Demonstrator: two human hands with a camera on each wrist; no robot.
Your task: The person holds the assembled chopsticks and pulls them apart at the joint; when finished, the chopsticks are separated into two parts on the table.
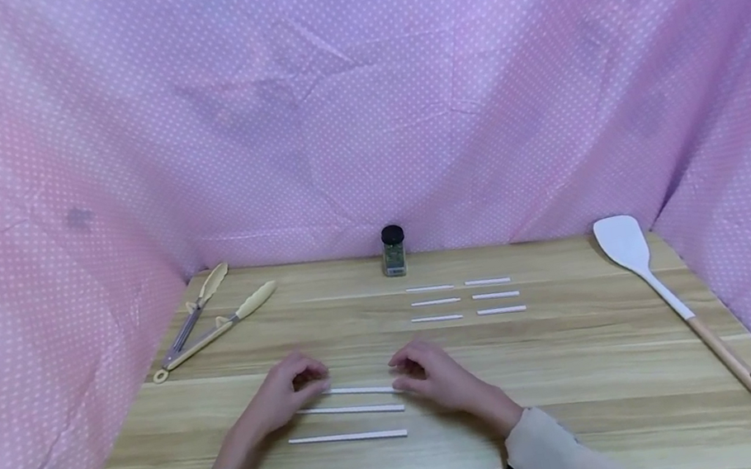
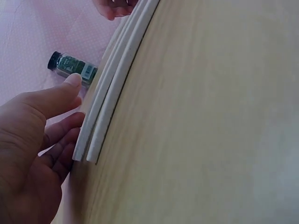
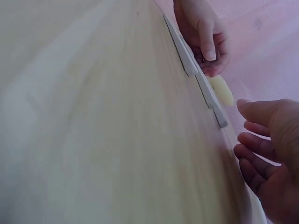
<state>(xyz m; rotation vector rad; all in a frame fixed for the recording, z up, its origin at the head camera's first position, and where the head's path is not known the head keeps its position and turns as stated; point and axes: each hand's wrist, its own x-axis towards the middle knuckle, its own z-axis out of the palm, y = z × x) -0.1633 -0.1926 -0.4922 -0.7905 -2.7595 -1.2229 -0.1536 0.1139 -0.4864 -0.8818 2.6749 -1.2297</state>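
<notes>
Three long white sticks lie crosswise on the wooden table in the head view: a far one (image 1: 361,390), a middle one (image 1: 351,410) and a near one (image 1: 348,438). By the left end of the far stick is my left hand (image 1: 284,393), its fingers bent and relaxed; in the left wrist view the hand (image 2: 32,135) has thumb and fingers apart. My right hand (image 1: 442,378) hovers at that stick's right end. Nothing is between its parted thumb and fingers in the right wrist view, where the hand (image 3: 273,149) is beside the stick ends.
Several shorter white sticks (image 1: 435,302) lie in two columns farther back. Behind them stands a small black-capped bottle (image 1: 394,252). Opened tongs (image 1: 202,342) lie back left, a white spatula (image 1: 665,292) with a wooden handle on the right. Pink dotted cloth (image 1: 353,104) surrounds the table's back and sides.
</notes>
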